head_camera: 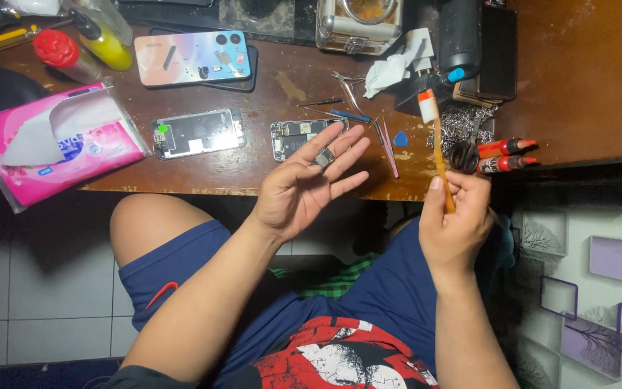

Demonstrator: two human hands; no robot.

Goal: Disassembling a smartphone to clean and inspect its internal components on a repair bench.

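Note:
My left hand (304, 189) is raised palm up in front of the brown table's edge (253, 186), fingers spread, with a small square electronic part (324, 158) pinched between thumb and forefinger. My right hand (456, 220) grips the orange handle of a toothbrush (437, 140), its white bristle head pointing away from me over the table. An opened phone body (298, 135) lies just beyond my left fingertips. Another opened phone (197, 132) lies to its left.
On the table: a pink tissue pack (52, 140), a phone back cover (192, 57), tweezers (389, 153), a blue pick (400, 139), scissors (463, 155), two red-tipped tubes (507, 155), a yellow bottle (106, 39) and a red-capped bottle (62, 54). Tiled floor lies below.

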